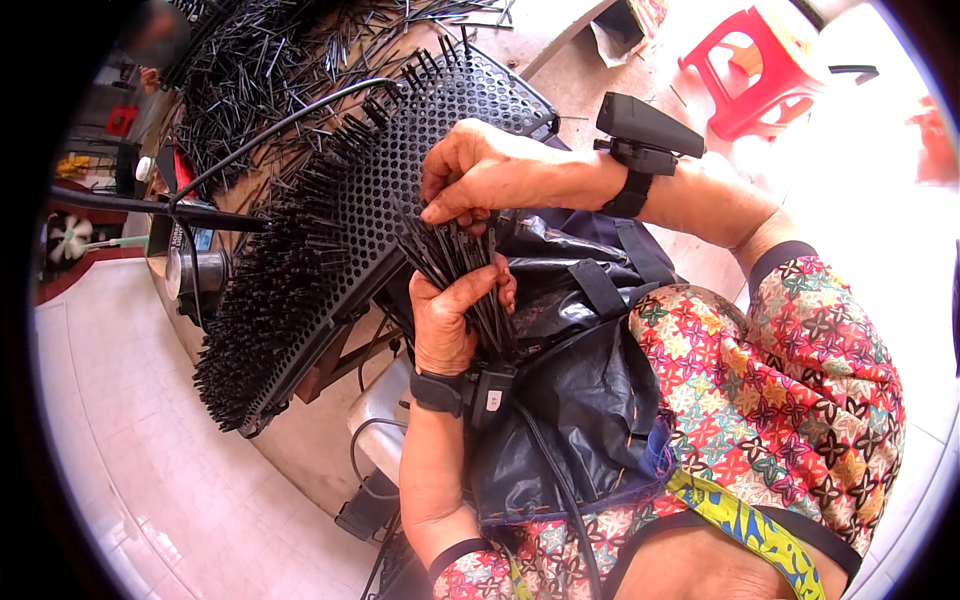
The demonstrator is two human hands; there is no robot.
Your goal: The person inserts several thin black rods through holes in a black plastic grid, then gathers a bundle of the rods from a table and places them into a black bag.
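Note:
My left hand [452,312] is wrapped round a bundle of thin black rods [487,320], which fan out slightly at their upper ends. Just above, my right hand [462,172] has its thumb and fingers pinched together at the tips of the bundle; whatever lies between them is too small to make out. Beyond both hands slopes a black perforated board [400,150], full of round holes. Dense rows of upright black rods [275,275] fill its left part and far edge, while bare holes show nearest my right hand.
A large heap of loose black rods [250,90] covers the table behind the board. A dark metal bar [160,203] and a cable reach in from the left, near a metal can [190,270]. A red plastic stool [755,75] stands far right. Black sheeting [560,420] covers my lap.

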